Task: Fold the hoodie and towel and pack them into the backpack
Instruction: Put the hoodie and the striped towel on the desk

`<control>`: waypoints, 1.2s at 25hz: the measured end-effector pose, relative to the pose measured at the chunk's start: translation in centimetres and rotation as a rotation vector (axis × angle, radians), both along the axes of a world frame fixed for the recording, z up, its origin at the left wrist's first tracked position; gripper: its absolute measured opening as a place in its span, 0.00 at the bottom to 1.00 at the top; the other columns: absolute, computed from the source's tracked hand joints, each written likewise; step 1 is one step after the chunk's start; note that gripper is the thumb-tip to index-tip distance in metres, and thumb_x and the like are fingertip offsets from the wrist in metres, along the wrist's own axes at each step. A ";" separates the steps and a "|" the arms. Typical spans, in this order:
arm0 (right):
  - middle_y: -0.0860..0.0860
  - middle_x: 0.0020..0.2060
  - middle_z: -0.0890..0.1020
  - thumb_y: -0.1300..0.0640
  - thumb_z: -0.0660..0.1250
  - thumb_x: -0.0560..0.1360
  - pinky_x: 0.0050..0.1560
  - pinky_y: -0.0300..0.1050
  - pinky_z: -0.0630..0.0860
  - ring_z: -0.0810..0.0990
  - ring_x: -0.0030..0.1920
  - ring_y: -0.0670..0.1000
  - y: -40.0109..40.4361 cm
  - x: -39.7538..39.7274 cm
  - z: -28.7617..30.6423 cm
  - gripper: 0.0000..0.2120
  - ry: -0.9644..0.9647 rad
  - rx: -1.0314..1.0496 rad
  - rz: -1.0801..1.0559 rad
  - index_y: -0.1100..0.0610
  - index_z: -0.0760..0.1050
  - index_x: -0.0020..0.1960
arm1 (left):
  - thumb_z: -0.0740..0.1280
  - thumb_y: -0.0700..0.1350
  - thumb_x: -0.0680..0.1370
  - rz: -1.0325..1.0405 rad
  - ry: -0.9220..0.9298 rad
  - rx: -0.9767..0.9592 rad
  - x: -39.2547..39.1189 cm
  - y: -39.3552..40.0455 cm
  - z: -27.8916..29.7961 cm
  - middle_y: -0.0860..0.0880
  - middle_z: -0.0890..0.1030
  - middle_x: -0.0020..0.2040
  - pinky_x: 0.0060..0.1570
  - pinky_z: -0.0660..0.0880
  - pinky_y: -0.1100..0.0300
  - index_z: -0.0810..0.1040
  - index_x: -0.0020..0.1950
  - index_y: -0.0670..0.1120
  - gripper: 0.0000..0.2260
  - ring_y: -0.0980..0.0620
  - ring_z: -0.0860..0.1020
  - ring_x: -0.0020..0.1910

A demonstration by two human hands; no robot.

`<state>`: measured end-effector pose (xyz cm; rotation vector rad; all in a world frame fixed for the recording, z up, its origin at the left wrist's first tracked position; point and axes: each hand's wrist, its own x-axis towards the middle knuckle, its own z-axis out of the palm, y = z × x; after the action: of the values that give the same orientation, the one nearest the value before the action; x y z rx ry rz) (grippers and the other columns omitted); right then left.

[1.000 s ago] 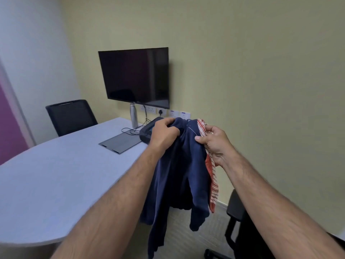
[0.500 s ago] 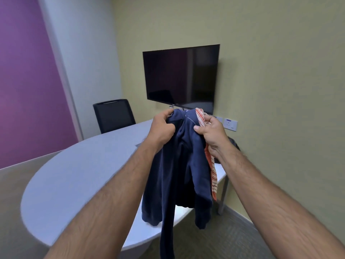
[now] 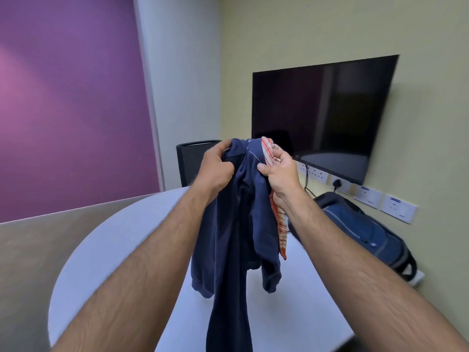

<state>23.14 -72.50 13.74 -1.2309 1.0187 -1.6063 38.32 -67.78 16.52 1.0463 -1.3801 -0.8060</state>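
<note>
Above the near end of the pale, round-ended table (image 3: 127,250), a dark navy fleece hoodie (image 3: 233,229) is held up in the air, its body and sleeves hanging slack and unfolded. It is gripped at its bunched top edge by both hands: the left hand (image 3: 215,168) is closed in a fist around the fabric, while the right hand (image 3: 279,171) is pinched onto the other side of the bunch. A thin orange-and-white striped towel (image 3: 280,224) is caught in the same right-hand grip and is left dangling beside the hoodie, touching it. To the right, a dark blue fabric backpack (image 3: 360,229) is laid on its side on the table against the yellow wall; whether its zip is open cannot be told.

Folding is judged not yet begun; the step in hand appears to be the carrying of both pieces to a working surface. For the next move, the two cloths would need to be separated, and one of them spread flat on the bare tabletop. Beyond, a black wall-mounted screen (image 3: 322,118) and a black office chair (image 3: 193,161) are seen.
</note>
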 end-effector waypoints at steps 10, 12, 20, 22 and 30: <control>0.56 0.57 0.81 0.75 0.65 0.74 0.40 0.36 0.79 0.82 0.49 0.49 -18.6 7.8 -0.1 0.23 -0.108 0.016 0.045 0.61 0.70 0.67 | 0.54 0.22 0.70 0.024 -0.030 0.011 6.3 -18.7 0.3 0.48 0.84 0.54 0.50 0.82 0.44 0.76 0.67 0.46 0.32 0.50 0.84 0.50; 0.56 0.58 0.81 0.75 0.64 0.74 0.42 0.38 0.80 0.83 0.51 0.49 -22.2 9.3 -0.5 0.23 -0.130 0.024 0.064 0.60 0.71 0.67 | 0.54 0.21 0.70 0.042 -0.029 0.023 7.5 -22.0 0.1 0.49 0.83 0.54 0.52 0.81 0.45 0.76 0.68 0.46 0.32 0.52 0.83 0.50; 0.60 0.59 0.81 0.76 0.64 0.74 0.58 0.58 0.80 0.82 0.57 0.59 -36.3 14.7 -0.4 0.21 -0.176 0.005 0.169 0.58 0.70 0.63 | 0.55 0.21 0.70 0.138 -0.028 -0.002 12.5 -35.0 -0.2 0.48 0.82 0.59 0.53 0.81 0.47 0.74 0.70 0.46 0.34 0.51 0.82 0.56; 0.60 0.58 0.81 0.76 0.63 0.74 0.58 0.56 0.80 0.82 0.56 0.58 -39.1 15.7 0.2 0.21 -0.187 -0.036 0.194 0.60 0.70 0.63 | 0.56 0.21 0.69 0.148 -0.016 -0.021 13.5 -38.0 0.2 0.48 0.81 0.62 0.55 0.81 0.50 0.72 0.73 0.45 0.35 0.50 0.80 0.59; 0.52 0.54 0.81 0.75 0.64 0.74 0.48 0.40 0.81 0.82 0.52 0.51 -45.8 16.0 -8.3 0.20 0.051 -0.001 0.211 0.57 0.70 0.61 | 0.60 0.22 0.70 0.142 -0.065 0.091 15.6 -44.2 -8.3 0.55 0.77 0.62 0.52 0.80 0.64 0.67 0.75 0.46 0.36 0.60 0.77 0.58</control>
<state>39.17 -118.28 5.44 -1.3393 0.8864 -1.4192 53.93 -111.97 8.20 1.2367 -1.3172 -0.7415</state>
